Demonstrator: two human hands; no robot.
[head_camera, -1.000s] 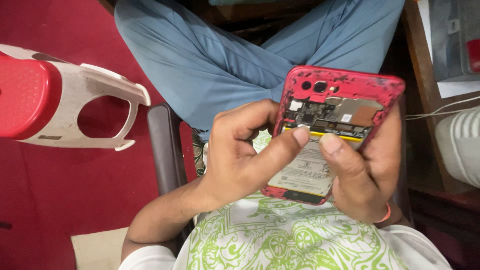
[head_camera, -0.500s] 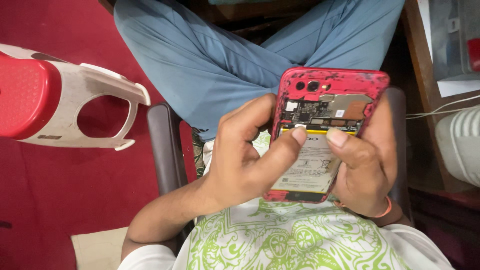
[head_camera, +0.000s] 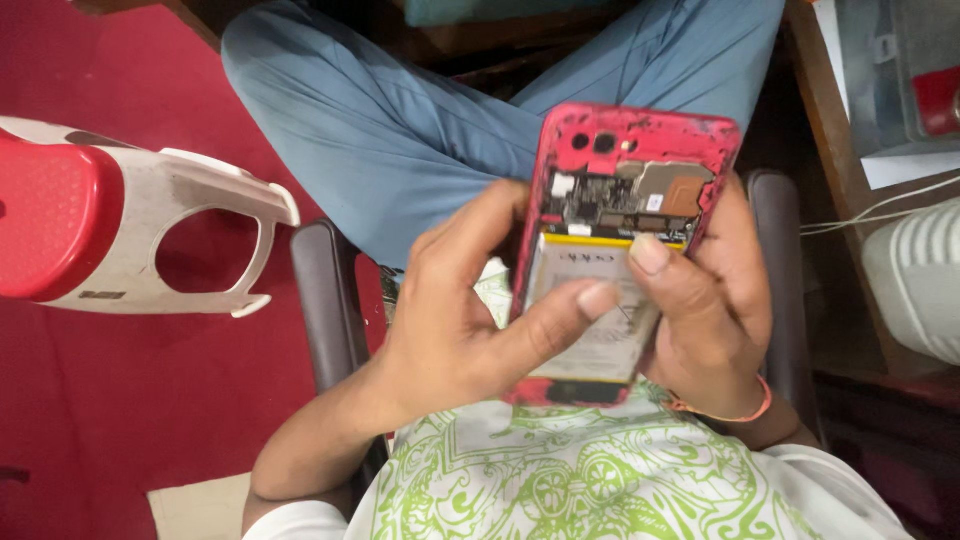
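Observation:
An opened red phone (head_camera: 640, 135) with its back cover off shows a circuit board at the top and a pale battery (head_camera: 592, 340) below. My left hand (head_camera: 450, 320) grips the phone's left edge, its thumb lying across the battery. My right hand (head_camera: 715, 310) cradles the right side and back, its thumb pressed at the battery's upper edge near the yellow strip. The phone is held upright over my lap, above blue trousers (head_camera: 400, 130) and a white shirt with green patterns (head_camera: 580, 480).
A red and white plastic stool (head_camera: 120, 230) lies on the dark red floor (head_camera: 130, 400) at the left. Dark chair armrests (head_camera: 325, 300) flank my lap. At the right stand a wooden table edge (head_camera: 825, 120), white cables (head_camera: 880, 210) and a white ribbed object (head_camera: 920, 280).
The phone has shifted left and turned more upright in my hands. Both thumbs have slid lower onto the battery, the left thumb now lying across it.

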